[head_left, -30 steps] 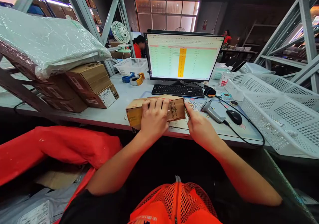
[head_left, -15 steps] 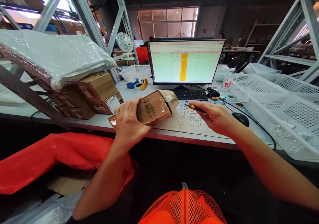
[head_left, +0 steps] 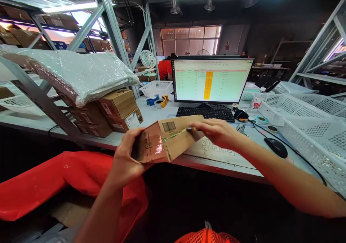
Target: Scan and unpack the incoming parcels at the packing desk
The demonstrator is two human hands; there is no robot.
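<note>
My left hand (head_left: 127, 156) grips the left end of a brown cardboard box (head_left: 154, 144), tilted above the desk's front edge. The box carries printed symbols, a barcode label and shiny tape along its top seam. Closed around a small dark and yellow tool that looks like a box cutter (head_left: 192, 129), my right hand (head_left: 216, 131) is at the box's right end. The tool's tip is at the taped seam; whether it has gone through the tape I cannot tell. Most of the tool is hidden by my fingers.
Behind the box stand a keyboard (head_left: 186, 111) and a lit monitor (head_left: 189, 86). Stacked cartons (head_left: 117, 104) under a plastic-wrapped package (head_left: 92, 71) are at left, near tape dispensers (head_left: 161, 102). A mouse (head_left: 275, 147), a bottle (head_left: 257, 99) and white baskets (head_left: 310, 127) are at right.
The box has turned so its taped seam faces up and right. My right hand has moved left with the tool, from apart to against the box. The view has tipped upward.
</note>
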